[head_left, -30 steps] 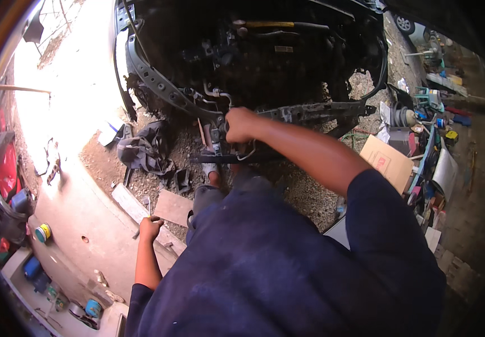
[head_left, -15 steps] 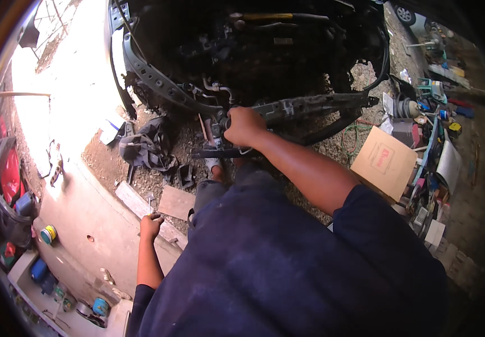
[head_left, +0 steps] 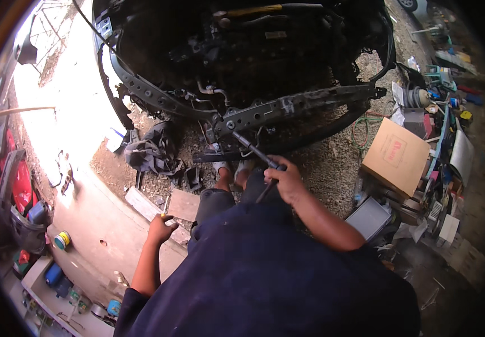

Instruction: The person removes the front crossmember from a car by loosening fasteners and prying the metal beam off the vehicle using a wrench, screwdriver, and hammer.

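My right hand [head_left: 288, 182] is closed around the cross handle of a dark T-handle socket wrench [head_left: 256, 151]. Its long shaft slants up and left, and its far end is at or just in front of the dark metal crossmember [head_left: 265, 112] of a car's front end; contact is unclear. Lower on the left, my left hand [head_left: 161, 229] is closed on a thin silver tool [head_left: 166, 204] with a yellow part at the fingers. That hand hangs over a pale board [head_left: 141, 203] on the ground, and the tool's kind is too small to make out.
The open engine bay [head_left: 242, 62] lies ahead, with a yellow-handled hammer [head_left: 253, 10] across its far side. Dark cloth [head_left: 155, 149] lies on the gravel left of my feet. At right are a cardboard box [head_left: 397, 157] and a cluttered row of parts. A paint can [head_left: 61, 240] stands left.
My right hand has drawn back from the crossmember toward me and right, and the socket wrench now shows in it. The view has shifted slightly. My left hand stays low over the board.
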{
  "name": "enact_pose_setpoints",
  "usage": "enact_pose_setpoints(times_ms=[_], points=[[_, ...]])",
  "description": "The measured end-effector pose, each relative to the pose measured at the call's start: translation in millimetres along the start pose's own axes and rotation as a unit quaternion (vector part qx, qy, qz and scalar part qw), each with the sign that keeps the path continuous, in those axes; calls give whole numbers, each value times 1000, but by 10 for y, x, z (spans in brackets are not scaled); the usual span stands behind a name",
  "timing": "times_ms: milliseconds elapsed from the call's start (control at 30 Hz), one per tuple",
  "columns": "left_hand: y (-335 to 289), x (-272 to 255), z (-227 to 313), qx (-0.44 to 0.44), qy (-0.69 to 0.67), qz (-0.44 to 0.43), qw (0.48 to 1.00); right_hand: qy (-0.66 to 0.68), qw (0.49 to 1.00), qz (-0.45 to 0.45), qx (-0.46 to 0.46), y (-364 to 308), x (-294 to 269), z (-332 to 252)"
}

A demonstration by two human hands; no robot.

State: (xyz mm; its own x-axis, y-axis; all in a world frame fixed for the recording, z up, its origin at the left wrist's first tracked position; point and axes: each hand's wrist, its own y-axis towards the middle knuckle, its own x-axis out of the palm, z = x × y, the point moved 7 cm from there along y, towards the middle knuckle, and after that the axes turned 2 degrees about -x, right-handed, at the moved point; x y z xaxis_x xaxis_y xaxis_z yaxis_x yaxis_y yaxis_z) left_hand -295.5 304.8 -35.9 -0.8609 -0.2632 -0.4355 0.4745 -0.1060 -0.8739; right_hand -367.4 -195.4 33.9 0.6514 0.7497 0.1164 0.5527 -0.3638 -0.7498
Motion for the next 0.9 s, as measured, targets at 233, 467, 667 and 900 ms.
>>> enact_pose_setpoints(times_ms=[233,467,667,900], points=[[39,412,1651,186,172,0,968,300,947,-69,95,-38,56,1251],[281,983,1726,193,280,-113,934,386,906,-99,140,64,99,1735],[220,634,1766,175,305,-26,936,356,916,-93,160,432,50,2081],[304,649,1661,110,288,-19,951,303,938,-114,121,635,240,2099]])
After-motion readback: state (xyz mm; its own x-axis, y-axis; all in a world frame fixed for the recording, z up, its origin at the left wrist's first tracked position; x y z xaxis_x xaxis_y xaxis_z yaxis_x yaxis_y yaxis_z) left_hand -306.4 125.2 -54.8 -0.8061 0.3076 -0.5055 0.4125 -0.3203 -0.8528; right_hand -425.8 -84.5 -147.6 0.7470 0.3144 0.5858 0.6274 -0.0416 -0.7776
